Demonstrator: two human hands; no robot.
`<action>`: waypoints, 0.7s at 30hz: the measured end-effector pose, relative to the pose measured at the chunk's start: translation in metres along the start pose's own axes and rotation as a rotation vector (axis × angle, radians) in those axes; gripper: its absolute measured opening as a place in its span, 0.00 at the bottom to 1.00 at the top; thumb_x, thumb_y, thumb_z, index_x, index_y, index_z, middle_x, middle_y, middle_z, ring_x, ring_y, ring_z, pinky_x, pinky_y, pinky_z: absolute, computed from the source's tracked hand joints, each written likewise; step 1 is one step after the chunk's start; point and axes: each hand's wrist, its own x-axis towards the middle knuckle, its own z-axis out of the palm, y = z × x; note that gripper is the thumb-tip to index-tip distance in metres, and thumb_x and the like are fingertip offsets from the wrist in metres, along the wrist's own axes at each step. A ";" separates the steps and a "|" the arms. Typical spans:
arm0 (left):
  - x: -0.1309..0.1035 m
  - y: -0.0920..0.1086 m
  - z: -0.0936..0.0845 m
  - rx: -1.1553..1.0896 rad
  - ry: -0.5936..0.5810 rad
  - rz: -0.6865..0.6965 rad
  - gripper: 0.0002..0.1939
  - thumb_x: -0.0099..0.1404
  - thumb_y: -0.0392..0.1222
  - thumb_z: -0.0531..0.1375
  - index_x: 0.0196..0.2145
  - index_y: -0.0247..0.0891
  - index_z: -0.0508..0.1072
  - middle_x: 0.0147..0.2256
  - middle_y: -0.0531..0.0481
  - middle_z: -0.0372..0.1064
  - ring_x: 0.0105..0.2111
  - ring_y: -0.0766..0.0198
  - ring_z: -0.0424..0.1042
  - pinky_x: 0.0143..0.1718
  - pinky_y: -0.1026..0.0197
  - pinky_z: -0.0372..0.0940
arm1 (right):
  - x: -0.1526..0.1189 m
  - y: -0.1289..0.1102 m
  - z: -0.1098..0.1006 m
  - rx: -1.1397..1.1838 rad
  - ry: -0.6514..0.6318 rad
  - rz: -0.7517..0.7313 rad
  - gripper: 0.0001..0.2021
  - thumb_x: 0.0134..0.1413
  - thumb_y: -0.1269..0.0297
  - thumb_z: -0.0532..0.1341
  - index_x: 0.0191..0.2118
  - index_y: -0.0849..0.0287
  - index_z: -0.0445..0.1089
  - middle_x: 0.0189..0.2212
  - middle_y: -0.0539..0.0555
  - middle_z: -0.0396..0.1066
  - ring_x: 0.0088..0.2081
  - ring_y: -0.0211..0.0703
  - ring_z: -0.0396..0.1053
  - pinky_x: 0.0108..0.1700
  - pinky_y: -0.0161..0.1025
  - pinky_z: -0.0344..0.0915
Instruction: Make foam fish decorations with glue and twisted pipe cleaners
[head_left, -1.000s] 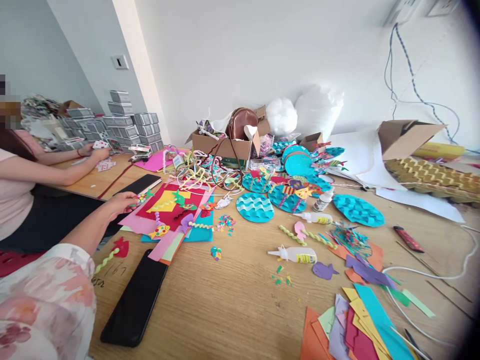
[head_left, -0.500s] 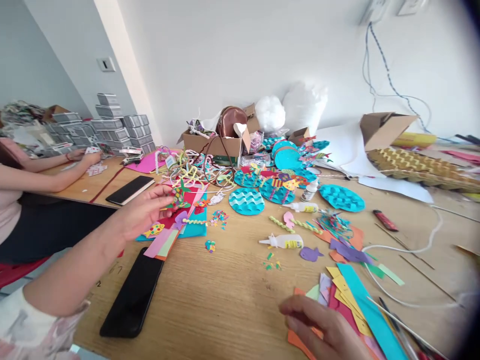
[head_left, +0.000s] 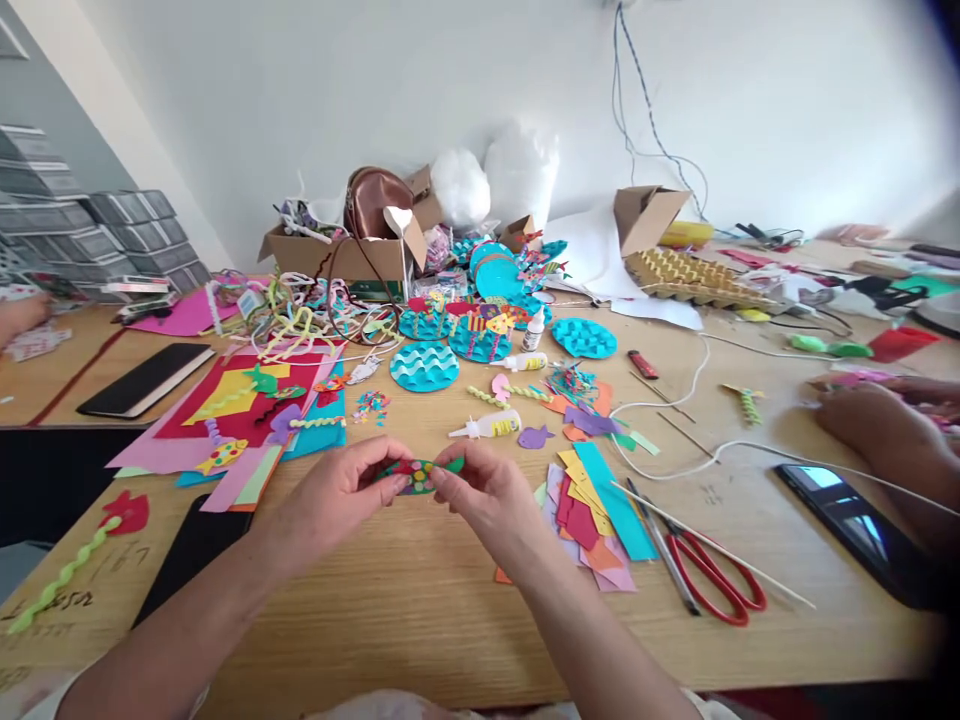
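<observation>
2 hands point(head_left: 352, 487) point(head_left: 469, 480) pinching 1 dotted green fish point(head_left: 417, 478) between them, 1 end each, above counter point(head_left: 360, 620), 2 glue bottles point(head_left: 495, 424) lying beyond, 1 scissors point(head_left: 712, 575) rightward.

In the center of the frame, the left hand point(head_left: 358, 482) and right hand point(head_left: 480, 482) pinch a green paper fish point(head_left: 416, 477) with colored dots, one at each end, above the wooden tabletop point(head_left: 360, 620). Just beyond lie a glue bottle point(head_left: 491, 424) and a purple paper fish point(head_left: 535, 437). Red-handled scissors point(head_left: 716, 575) rest at lower right, beside a pen point(head_left: 675, 570). At the right edge, another person's hands point(head_left: 862, 420) are near a smartphone point(head_left: 847, 530). A brown round bag point(head_left: 377, 203) sits in an open cardboard box point(head_left: 330, 255), upper left of center.
</observation>
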 end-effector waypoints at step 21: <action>-0.003 -0.007 0.014 -0.315 0.059 -0.200 0.13 0.56 0.51 0.58 0.28 0.38 0.67 0.19 0.56 0.59 0.18 0.71 0.57 0.16 0.70 0.50 | 0.000 0.023 -0.006 0.506 -0.021 0.258 0.14 0.37 0.58 0.68 0.26 0.59 0.65 0.13 0.43 0.65 0.15 0.28 0.59 0.19 0.26 0.54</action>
